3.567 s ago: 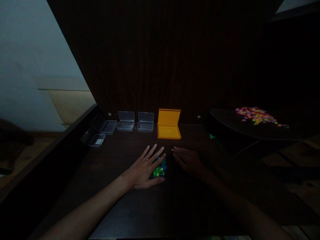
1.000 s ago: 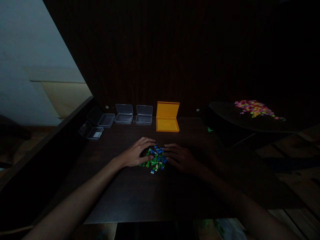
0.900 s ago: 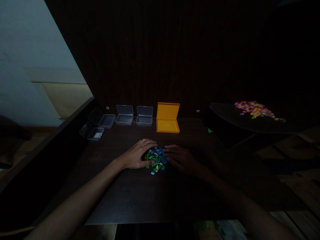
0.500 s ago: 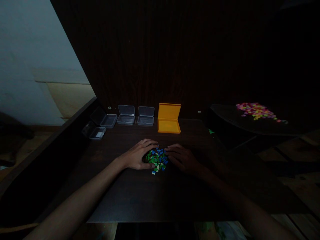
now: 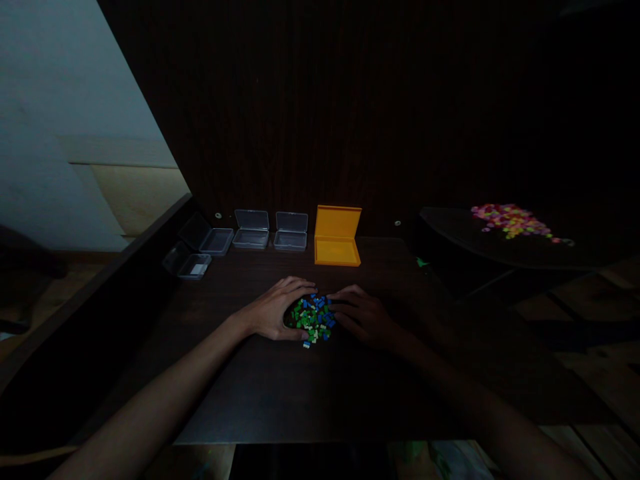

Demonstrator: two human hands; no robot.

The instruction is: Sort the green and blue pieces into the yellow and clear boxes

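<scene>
A small heap of toy building bricks (image 5: 315,319), green, blue and pale, lies on the dark wooden table (image 5: 280,393). Curved around the heap's left side is my left hand (image 5: 278,312), its thumb apart from its fingers and at the near edge of the bricks. My right hand (image 5: 362,316) lies along the right side, fingers stretched toward the bricks and touching the outer blue ones. Neither hand grips a brick. One pale and blue brick (image 5: 307,345) sits at the near end of the heap.
Behind the heap an orange box (image 5: 337,252) stands with its lid up. Left of it are clear plastic boxes, lids raised, such as this one (image 5: 291,241). Colourful beads (image 5: 513,221) lie on a dark surface at right. A low side board (image 5: 100,277) edges the left.
Both hands stay around the bricks with hardly any movement. The whole view has shifted very slightly.
</scene>
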